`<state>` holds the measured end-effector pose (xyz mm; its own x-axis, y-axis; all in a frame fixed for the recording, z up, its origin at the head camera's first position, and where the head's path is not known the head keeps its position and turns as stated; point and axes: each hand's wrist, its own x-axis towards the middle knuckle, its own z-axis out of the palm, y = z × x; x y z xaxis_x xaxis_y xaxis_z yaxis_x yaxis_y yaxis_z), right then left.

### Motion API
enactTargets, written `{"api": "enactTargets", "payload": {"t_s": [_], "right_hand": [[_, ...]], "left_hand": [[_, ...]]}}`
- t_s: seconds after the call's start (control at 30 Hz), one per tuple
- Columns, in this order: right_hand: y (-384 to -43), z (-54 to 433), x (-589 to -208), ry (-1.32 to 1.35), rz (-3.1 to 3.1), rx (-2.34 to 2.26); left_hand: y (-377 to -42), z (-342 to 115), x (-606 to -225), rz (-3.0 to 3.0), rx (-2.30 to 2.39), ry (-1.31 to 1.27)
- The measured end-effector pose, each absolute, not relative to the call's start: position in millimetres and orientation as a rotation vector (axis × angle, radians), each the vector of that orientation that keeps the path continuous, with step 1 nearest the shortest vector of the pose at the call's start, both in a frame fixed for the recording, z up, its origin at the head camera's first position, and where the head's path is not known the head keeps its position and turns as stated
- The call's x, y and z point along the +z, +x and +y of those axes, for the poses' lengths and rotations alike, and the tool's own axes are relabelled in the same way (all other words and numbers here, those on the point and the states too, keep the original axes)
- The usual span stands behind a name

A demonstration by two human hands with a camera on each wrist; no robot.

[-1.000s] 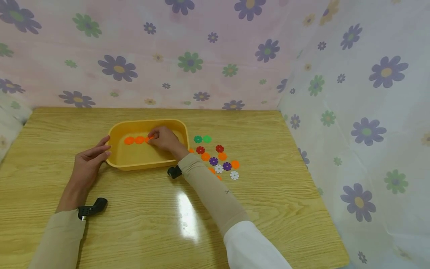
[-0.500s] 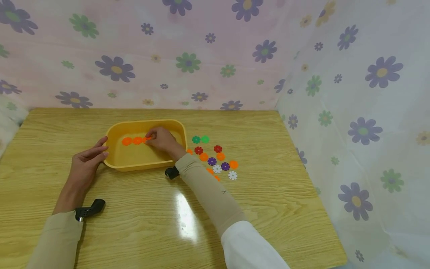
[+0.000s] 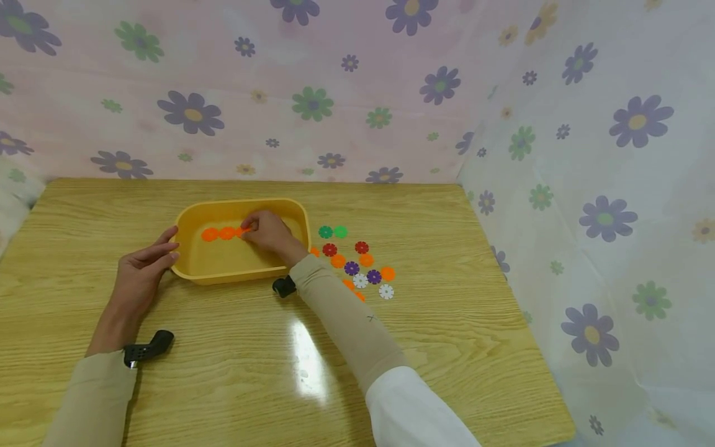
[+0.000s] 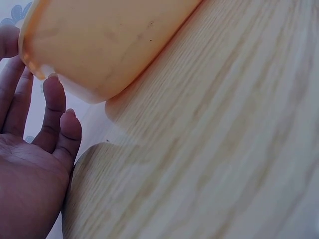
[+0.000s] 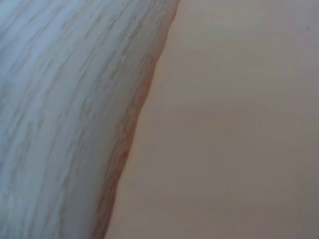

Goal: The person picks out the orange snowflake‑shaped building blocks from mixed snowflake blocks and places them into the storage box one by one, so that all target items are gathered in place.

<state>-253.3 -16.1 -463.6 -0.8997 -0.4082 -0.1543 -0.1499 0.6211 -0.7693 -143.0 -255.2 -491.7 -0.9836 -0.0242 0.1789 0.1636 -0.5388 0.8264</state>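
Observation:
In the head view a yellow plastic basin (image 3: 240,270) sits on the table, with my left hand (image 3: 139,270) at its left end. The left wrist view shows that hand's thumb and fingertips at the rim of the basin (image 4: 114,45), holding it. My right hand (image 3: 270,233) reaches inside and pinches an orange notched disc (image 3: 243,231). To the left of this disc lie two more orange discs, one in the middle (image 3: 227,233) and one at the end (image 3: 209,234), in a row. The basin wall (image 5: 224,124) fills much of the right wrist view; no fingers show there.
Right of the basin lie several loose notched discs: green (image 3: 326,231), red (image 3: 362,248), purple (image 3: 373,277), white (image 3: 386,291) and orange (image 3: 388,274). My right forearm (image 3: 346,316) partly covers some. A flowered cloth (image 3: 313,102) hangs behind the wood-grain table (image 3: 447,347).
The whole head view has shifted slightly to the left. My right fingers have made only a small movement at the orange disc; my left hand stays at the rim.

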Motion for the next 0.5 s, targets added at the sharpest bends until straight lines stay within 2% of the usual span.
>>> {"api": "enactTargets", "payload": {"t_s": [0.3, 0.5], "right_hand": [[-253.6, -16.4, -463.2, -0.443, 2.554, -1.132], [-254.7, -12.6, -463.2, -0.462, 2.513, -1.275]], "left_hand": [[-144.1, -254.3, -492.8, -1.457, -2.632, -0.219], [-143.3, -254.4, -493.9, -1.458, -2.634, -0.202]]}}
